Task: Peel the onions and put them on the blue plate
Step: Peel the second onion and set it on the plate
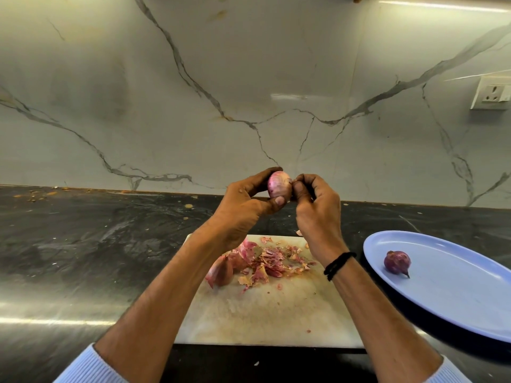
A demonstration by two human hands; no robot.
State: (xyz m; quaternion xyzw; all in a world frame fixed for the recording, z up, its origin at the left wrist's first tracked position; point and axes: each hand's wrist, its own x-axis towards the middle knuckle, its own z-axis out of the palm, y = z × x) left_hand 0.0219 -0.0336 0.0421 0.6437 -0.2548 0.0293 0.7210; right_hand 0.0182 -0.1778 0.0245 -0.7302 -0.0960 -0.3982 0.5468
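Dark stone counter (83, 244) carries a white cutting board (262, 313) and blue plate (456, 305).

At frame centre the left hand (243, 205) is gripping an onion (279, 185); the right hand (315, 208) is pinching its side.

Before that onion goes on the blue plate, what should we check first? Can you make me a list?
1. Left hand grips the held onion securely: ok.
2. Right hand pinches its skin: ok.
3. Held onion fully peeled: cannot tell, its far side is hidden.
4. Blue plate has room: ok, only one small onion lies there.
5. Peels lie on the cutting board: ok.
6. Every onion done: not ok, an unpeeled onion waits on the board.
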